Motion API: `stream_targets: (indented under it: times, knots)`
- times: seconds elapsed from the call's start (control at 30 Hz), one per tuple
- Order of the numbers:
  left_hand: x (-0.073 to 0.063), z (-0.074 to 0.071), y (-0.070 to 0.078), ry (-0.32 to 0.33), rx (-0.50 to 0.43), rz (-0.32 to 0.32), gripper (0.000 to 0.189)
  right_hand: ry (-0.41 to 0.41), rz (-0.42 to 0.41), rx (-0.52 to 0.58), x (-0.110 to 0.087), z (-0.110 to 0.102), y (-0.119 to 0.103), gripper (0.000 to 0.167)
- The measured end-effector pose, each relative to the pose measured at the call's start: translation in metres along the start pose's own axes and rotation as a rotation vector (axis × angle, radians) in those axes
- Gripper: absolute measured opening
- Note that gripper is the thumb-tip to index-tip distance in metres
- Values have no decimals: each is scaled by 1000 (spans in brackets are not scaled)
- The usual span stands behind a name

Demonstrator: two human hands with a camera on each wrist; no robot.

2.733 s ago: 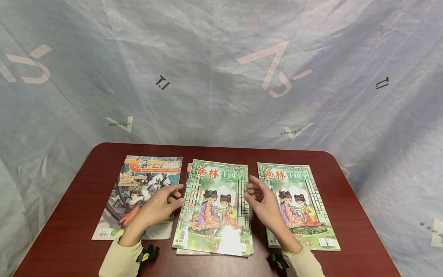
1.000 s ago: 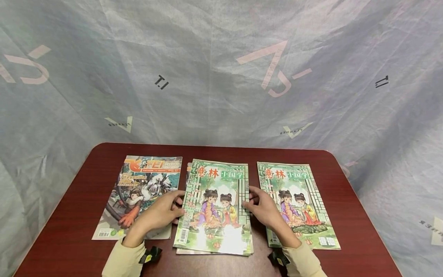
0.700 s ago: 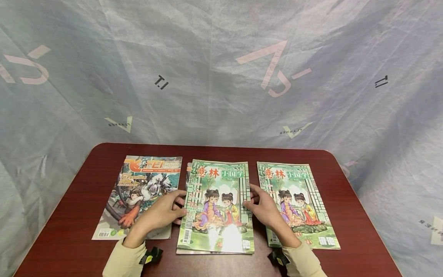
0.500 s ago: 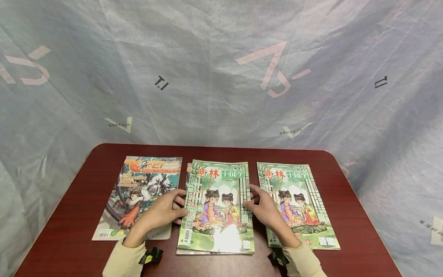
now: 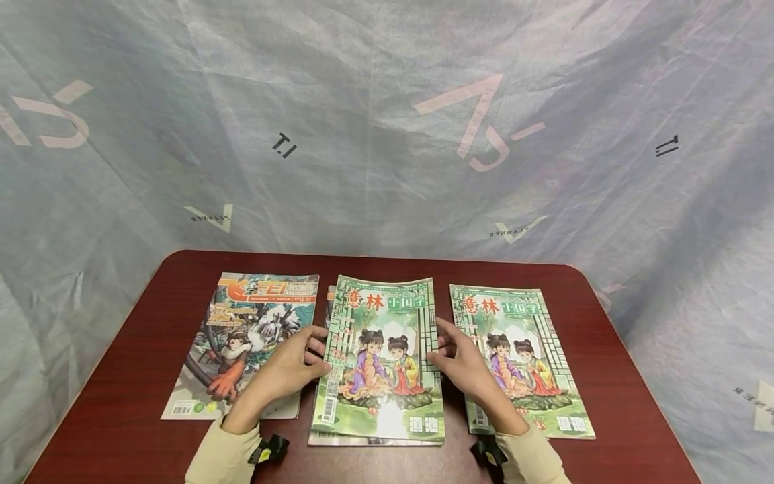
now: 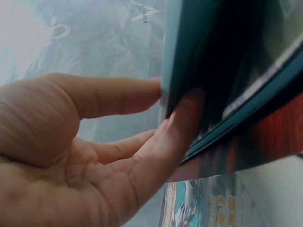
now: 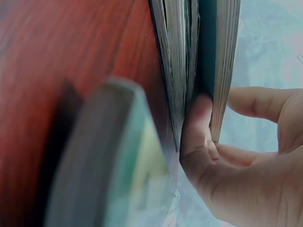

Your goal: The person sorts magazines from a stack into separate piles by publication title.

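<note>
The middle magazine and the right magazine both read 意林 小国学 in large characters near their far edges, the left magazine bears an orange 飞, and the grey backdrop carries T.I and a mirrored PLANNER across a pale V.

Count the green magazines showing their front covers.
2: the middle magazine, held by the left hand and right hand, and the right magazine on the table. More may be hidden underneath.

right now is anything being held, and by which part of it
The top green magazine of the middle pile, by its long side edges: the left hand pinches its left edge, the right hand its right edge.
</note>
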State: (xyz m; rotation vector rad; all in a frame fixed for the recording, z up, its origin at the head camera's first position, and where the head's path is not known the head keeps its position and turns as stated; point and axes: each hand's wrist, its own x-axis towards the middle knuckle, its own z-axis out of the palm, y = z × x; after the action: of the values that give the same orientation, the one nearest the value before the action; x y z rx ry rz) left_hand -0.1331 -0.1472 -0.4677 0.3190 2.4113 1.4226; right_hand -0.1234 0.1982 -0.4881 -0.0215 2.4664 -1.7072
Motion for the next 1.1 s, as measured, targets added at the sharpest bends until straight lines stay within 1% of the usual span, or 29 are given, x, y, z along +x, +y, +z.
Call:
stream_targets:
  times: [0.2, 0.43, 0.63, 0.73, 0.8, 0.93, 1.1]
  knots:
    - [0, 4, 1, 24, -8, -25, 62, -14, 4, 23, -2, -1, 0, 76]
    - [-2, 4, 2, 19, -1, -3, 58, -1, 3, 1, -2, -2, 0, 75]
    - [-2, 5, 5, 16, 9, 4, 57, 17, -7, 7, -3, -5, 0, 75]
    - [-3, 6, 7, 19, 3, 9, 56, 29, -4, 15, -5, -6, -1, 74]
    - [-3, 8, 9, 21, -17, 14, 56, 39, 2, 26, -6, -8, -2, 74]
    - [-3, 14, 13, 44, -43, 37, 55, 59, 1, 24, -11, -12, -4, 72]
    - [0, 28, 17, 86, -74, 45, 55, 93, -31, 0, -15, -22, -4, 73]
